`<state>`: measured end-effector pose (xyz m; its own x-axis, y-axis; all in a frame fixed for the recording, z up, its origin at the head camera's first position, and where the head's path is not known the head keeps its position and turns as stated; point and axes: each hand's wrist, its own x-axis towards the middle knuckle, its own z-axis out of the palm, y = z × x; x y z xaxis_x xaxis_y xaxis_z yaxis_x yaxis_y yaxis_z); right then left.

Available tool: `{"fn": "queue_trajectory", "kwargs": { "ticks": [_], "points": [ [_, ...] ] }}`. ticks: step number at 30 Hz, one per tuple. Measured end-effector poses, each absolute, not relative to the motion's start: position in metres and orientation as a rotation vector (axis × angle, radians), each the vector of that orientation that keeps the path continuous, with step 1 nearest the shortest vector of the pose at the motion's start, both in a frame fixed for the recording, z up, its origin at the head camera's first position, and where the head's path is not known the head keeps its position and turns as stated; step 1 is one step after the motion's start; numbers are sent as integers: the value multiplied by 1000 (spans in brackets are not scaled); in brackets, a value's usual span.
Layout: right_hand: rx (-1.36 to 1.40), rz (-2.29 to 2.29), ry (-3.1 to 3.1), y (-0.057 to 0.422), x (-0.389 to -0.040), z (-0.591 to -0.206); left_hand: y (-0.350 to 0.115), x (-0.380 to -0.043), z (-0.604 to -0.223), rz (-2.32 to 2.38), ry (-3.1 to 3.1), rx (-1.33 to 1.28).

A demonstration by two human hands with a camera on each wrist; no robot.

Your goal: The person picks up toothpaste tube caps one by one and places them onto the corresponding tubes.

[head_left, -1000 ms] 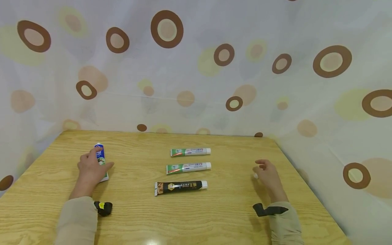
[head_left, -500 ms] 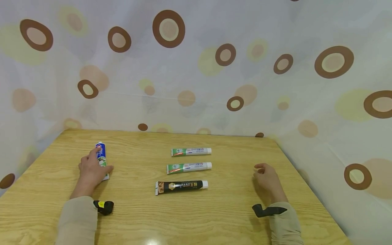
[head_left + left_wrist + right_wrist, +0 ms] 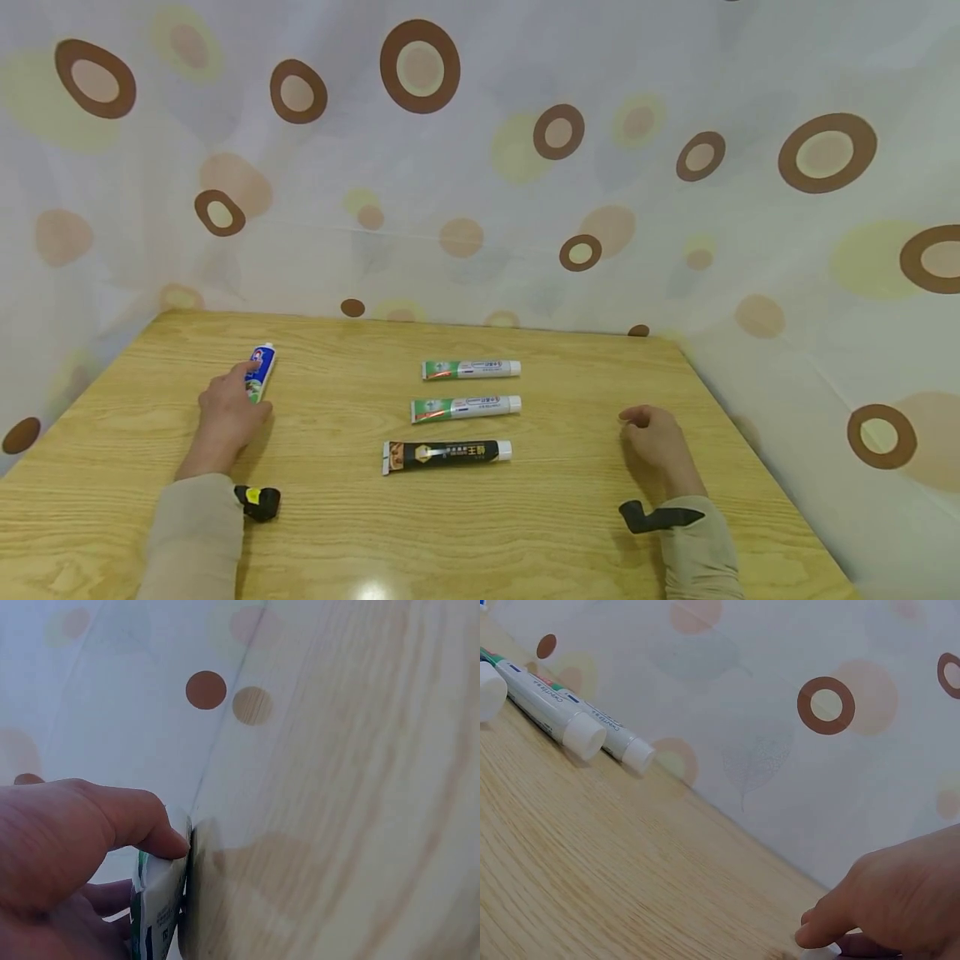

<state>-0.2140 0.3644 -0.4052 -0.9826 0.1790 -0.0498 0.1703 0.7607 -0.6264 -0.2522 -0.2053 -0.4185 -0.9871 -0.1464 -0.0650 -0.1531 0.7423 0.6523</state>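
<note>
On the left of the table, my left hand (image 3: 228,417) pinches a blue-and-green toothpaste tube (image 3: 260,371) whose white cap points away and slightly right. The left wrist view has my thumb on one side of the tube (image 3: 161,904) and fingers on the other. Over at the right, my right hand (image 3: 660,442) is bent low over the wood. Its fingers hold a white-ended thing (image 3: 825,951) with a purple part, mostly cut off by the right wrist frame's edge and hidden in the head view.
Three toothpaste tubes lie crosswise mid-table: a green-and-white one (image 3: 471,369) at the back, another green-and-white tube (image 3: 465,407) before it, and a black tube (image 3: 448,454) nearest. Patterned cloth (image 3: 465,167) borders the wooden table (image 3: 450,533) behind and at both sides.
The blue-and-green tube has swung so its capped end leans right, my left hand turning slightly with it. A white end beside my right thumb has gone out of sight in the head view.
</note>
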Motion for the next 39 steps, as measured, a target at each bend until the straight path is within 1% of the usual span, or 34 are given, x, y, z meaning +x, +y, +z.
{"fn": "queue_trajectory", "kwargs": {
  "ticks": [10,18,27,32,39],
  "points": [
    [-289,1070,-2950,365,-212,-400,-207,-252,-414,1077,2991,-101],
    [-336,1136,-2926,363,-210,-397,-205,-251,-411,1150,2982,-128],
    [-342,1106,-2910,364,-211,-400,-199,-249,-402,1311,2972,-162],
    [-361,1144,-2877,364,-212,-400,-197,-247,-399,1376,2918,-151],
    [-405,1204,-2842,362,-214,-401,-193,-247,-392,1385,2917,-58]
  ]
}}
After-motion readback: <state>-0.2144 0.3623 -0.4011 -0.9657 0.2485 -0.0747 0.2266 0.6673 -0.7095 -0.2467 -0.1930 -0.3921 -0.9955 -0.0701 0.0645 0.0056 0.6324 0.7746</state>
